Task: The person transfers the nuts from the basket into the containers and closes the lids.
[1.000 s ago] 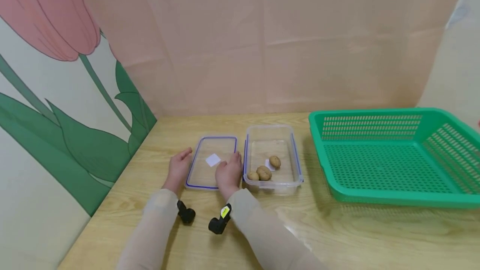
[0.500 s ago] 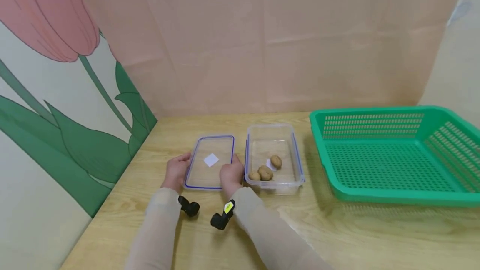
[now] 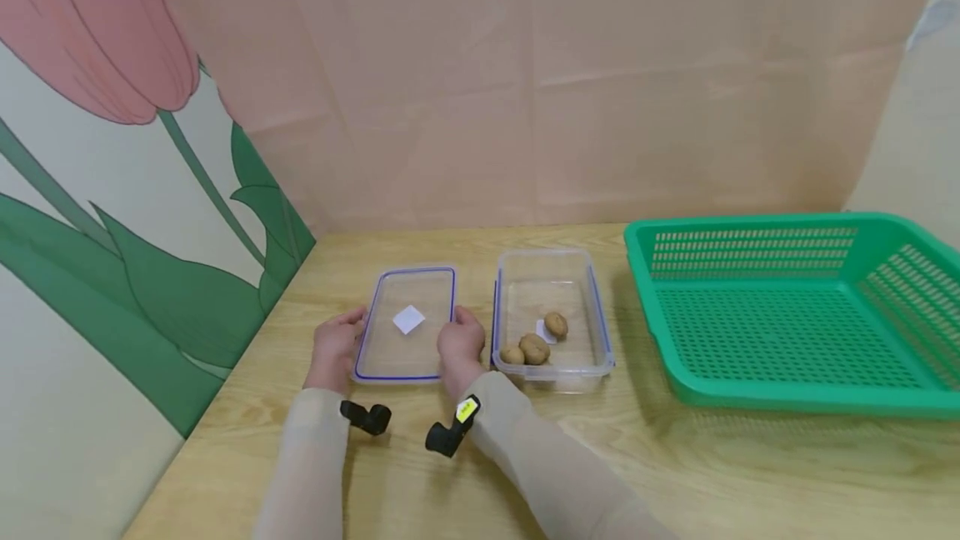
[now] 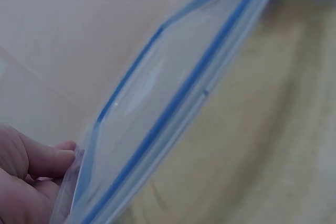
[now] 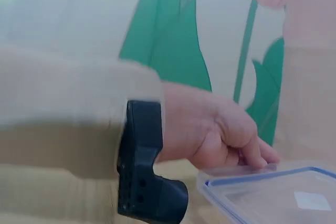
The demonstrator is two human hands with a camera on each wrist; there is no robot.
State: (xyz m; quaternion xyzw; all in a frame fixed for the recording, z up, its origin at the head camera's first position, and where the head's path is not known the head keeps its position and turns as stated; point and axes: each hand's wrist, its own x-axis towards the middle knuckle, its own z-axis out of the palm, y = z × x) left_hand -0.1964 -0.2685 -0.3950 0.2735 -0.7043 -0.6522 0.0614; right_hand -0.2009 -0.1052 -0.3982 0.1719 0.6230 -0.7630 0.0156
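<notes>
A clear plastic lid with a blue seal and a white square label is between the two hands in the head view. My left hand pinches its left edge, thumb on top, as the left wrist view shows of the hand. At the lid's right edge, my right hand grips with curled fingers. Tabletop shows past the lid's near edge in the left wrist view. Just right of the lid stands a clear lidless container holding three potatoes.
A large green slotted basket stands on the table at the right. Black wrist cameras are strapped to both sleeves. A pink cloth backdrop and a tulip-painted wall bound the table at the back and left.
Both hands have closed on the lid's edges from open fingers beside and over it. The lid and hands have shifted left, widening the space to the container.
</notes>
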